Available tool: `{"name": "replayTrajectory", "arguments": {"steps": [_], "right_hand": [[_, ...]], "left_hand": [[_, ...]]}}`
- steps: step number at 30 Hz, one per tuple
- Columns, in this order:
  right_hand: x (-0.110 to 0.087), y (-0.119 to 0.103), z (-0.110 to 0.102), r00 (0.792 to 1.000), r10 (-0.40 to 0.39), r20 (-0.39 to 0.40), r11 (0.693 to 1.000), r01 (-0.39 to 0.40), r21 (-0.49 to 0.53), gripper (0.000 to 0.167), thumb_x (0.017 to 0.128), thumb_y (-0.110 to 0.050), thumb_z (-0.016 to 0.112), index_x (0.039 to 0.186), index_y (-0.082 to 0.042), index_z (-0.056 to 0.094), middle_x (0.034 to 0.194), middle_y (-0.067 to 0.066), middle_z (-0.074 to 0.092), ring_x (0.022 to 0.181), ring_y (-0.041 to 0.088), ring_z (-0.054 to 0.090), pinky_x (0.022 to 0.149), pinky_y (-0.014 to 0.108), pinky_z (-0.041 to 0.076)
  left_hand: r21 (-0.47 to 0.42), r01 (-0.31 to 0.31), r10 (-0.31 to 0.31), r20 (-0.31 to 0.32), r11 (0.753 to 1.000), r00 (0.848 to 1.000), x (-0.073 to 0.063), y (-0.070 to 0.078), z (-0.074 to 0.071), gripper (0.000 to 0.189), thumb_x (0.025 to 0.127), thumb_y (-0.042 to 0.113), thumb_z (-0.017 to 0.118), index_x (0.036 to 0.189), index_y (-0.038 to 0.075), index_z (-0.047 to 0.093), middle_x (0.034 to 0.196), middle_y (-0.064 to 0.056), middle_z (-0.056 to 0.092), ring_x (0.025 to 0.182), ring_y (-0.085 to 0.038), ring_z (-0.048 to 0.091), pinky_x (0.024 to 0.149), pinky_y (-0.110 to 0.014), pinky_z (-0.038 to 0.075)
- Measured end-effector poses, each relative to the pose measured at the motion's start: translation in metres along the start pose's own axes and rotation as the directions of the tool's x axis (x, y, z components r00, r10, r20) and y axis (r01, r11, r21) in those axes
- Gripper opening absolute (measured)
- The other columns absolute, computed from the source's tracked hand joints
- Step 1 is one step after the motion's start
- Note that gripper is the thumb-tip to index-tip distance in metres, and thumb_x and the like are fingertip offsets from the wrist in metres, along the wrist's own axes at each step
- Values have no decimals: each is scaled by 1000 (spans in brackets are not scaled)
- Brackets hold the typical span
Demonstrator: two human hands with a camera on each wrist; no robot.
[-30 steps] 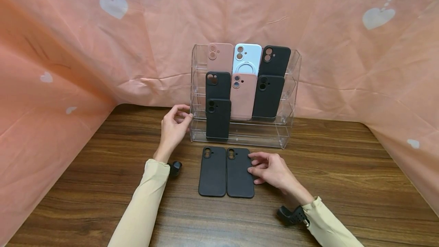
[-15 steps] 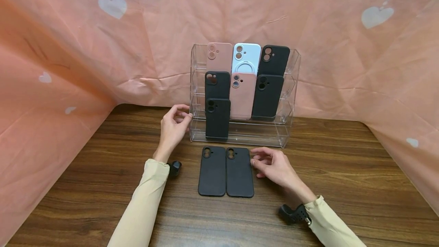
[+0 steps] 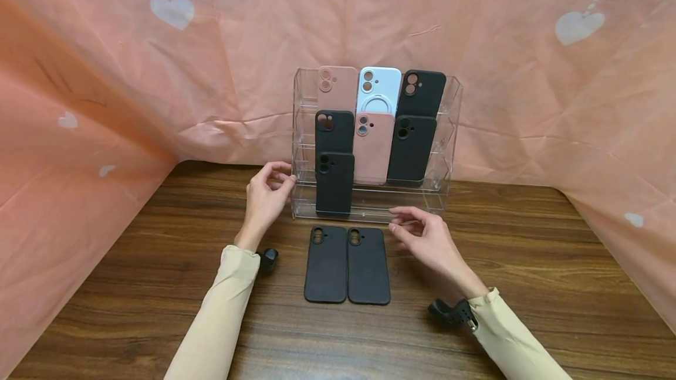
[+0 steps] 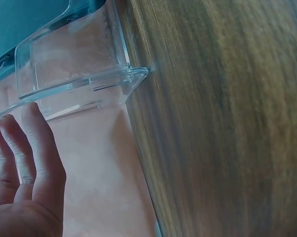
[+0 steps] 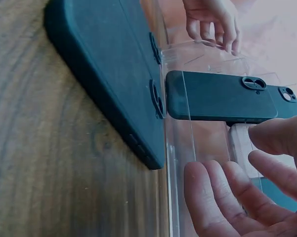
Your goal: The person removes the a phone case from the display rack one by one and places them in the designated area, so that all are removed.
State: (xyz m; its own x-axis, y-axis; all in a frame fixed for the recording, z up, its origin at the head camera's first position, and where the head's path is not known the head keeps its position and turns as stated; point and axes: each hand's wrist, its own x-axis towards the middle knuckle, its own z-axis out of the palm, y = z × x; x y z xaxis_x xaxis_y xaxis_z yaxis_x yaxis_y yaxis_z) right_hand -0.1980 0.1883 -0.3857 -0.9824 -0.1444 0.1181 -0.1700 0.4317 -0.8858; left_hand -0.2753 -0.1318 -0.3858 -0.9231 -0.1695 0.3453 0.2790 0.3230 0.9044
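Note:
A clear tiered display stand (image 3: 393, 199) holds several phone cases. My left hand (image 3: 268, 191) is at its left side, fingertips touching the clear edge; the left wrist view shows these fingers (image 4: 42, 143) fairly straight. My right hand (image 3: 426, 238) hovers with loosely bent fingers and nothing in them, by the stand's front lip, right of the lower black case (image 3: 335, 185). Two black phone cases lie side by side on the table before the stand, a left one (image 3: 325, 265) and a right one (image 3: 368, 267), camera cutouts toward the stand.
Higher on the stand lean a black case (image 3: 335, 132), two pink cases, a white case (image 3: 379, 88) with a ring, and two black cases at the right. A pink curtain (image 3: 253, 46) with white hearts hangs behind and beside the wooden table (image 3: 174, 286).
My right hand has moved off the right-hand case on the table, forward to the stand's front lip. The left hand has stayed at the stand's side.

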Motion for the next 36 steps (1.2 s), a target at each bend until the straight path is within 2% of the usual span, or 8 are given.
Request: {"name": "replayTrajectory", "arguments": {"steps": [8,14,17,25,33,36], "right_hand": [[8,-1,4,999,-13,-35,1000,13,2,34,96,-12,71,129,-6,66,110,19,70,93,31,73,71,40,66],[16,-3,7,997,-51,-60,999,52,7,34,96,-11,70,130,-10,67,111,18,71,96,35,73,75,42,66],[21,-4,9,994,-76,-76,997,76,1,33,96,-12,70,129,-11,67,110,18,71,95,33,73,73,39,66],[32,-10,12,985,-140,-103,990,140,-15,35,97,-11,69,131,-11,66,109,16,73,94,29,73,70,21,61],[40,-13,17,978,-168,-123,986,165,-28,39,97,-12,70,135,-14,64,112,12,74,107,24,71,88,12,54],[44,-14,19,975,-176,-135,984,174,-26,40,97,-13,70,136,-14,64,113,11,75,107,23,70,90,12,53]], "left_hand": [[9,5,-5,10,1000,1000,-2,0,1,20,93,17,72,112,14,70,88,-10,70,59,-7,66,52,-25,58],[-5,3,-3,10,1000,1000,-1,0,2,20,93,17,72,112,13,70,89,-10,70,60,-8,66,52,-27,59],[-7,7,-7,11,1000,1000,-1,-1,1,21,93,17,72,113,14,70,90,-9,69,62,-6,66,52,-26,59],[-1,-3,3,11,1000,1000,0,-1,1,22,93,18,72,114,14,69,90,-8,69,62,-7,66,52,-25,59],[4,3,-3,20,1000,1000,0,-1,0,22,94,18,71,115,14,69,90,-8,69,65,-15,69,53,-26,59],[6,2,-2,19,1000,1000,0,-1,0,22,94,18,71,115,14,68,90,-8,68,65,-15,68,53,-26,59]]}}
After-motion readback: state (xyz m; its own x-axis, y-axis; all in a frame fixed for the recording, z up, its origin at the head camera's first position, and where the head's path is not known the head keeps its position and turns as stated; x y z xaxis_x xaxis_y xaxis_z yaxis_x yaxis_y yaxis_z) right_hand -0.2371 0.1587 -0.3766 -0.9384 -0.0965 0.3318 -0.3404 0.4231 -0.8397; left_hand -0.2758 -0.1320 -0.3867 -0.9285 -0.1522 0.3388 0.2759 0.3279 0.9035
